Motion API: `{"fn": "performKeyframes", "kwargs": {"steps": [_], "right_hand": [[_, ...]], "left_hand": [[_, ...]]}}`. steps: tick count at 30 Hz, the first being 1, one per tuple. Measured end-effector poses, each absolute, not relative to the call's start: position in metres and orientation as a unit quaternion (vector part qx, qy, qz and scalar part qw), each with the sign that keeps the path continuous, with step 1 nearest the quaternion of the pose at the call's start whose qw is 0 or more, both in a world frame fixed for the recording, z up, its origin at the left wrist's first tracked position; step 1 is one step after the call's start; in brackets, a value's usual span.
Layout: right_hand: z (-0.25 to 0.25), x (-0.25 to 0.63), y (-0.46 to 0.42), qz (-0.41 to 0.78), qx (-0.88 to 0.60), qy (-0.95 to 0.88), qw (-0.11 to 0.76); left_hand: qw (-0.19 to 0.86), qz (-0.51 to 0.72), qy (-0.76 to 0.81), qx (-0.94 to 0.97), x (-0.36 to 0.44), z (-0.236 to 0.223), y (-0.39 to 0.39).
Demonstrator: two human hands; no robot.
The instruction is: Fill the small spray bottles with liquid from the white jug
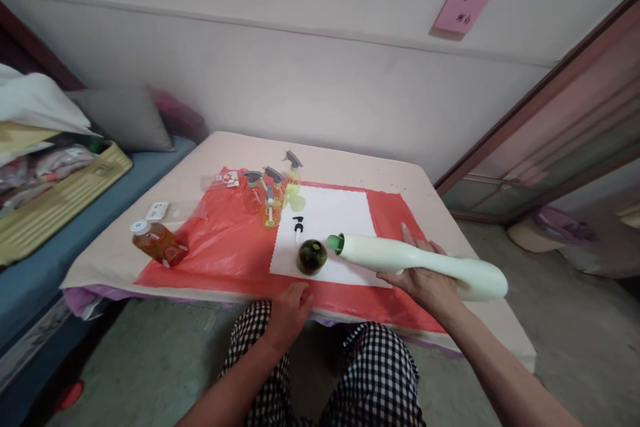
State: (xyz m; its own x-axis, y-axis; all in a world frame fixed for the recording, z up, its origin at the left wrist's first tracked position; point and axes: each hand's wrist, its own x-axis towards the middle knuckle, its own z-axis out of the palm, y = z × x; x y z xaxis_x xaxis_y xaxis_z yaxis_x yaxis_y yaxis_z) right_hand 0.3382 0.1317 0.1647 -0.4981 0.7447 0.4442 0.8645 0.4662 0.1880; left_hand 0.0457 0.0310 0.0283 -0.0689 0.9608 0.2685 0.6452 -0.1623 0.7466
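My right hand (pixel 425 280) is closed around a long pale-green vessel (pixel 375 255), held almost level above the right part of the table. Its narrow end has a green mouth and points left. Just beyond that end, a round dark-green bottle (pixel 311 259) stands without a cap on a white sheet (pixel 340 213). A black pump head (pixel 299 224) with a pale tube lies behind the bottle. Close to the table's front edge, by my knee, my left hand (pixel 290 312) has loosely bent fingers and nothing visible in them.
Several spray bottles (pixel 273 190) with grey triggers stand at the back. At left, a bottle of amber liquid (pixel 159 243) is near a small white card (pixel 157 211). Red plastic sheeting (pixel 225 240) covers much of the table. A wall rises behind it.
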Motion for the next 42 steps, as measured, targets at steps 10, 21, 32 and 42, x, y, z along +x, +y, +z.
{"fn": "performKeyframes", "kwargs": {"steps": [10,21,32,42], "right_hand": [[0.165,0.328,0.133,-0.212,-0.463,-0.852,0.120],[0.165,0.316,0.136,-0.188,-0.467,-0.855,0.127],[0.169,0.313,0.143,-0.191,-0.467,-0.856,0.112],[0.178,0.311,0.147,-0.211,-0.446,-0.865,0.091]], "left_hand": [[0.210,0.315,0.575,0.726,0.064,0.030,0.039],[0.207,0.268,0.565,0.753,0.065,0.027,0.037],[0.208,0.267,0.559,0.757,0.065,0.024,0.037],[0.197,0.268,0.560,0.759,0.066,0.025,0.036]]}}
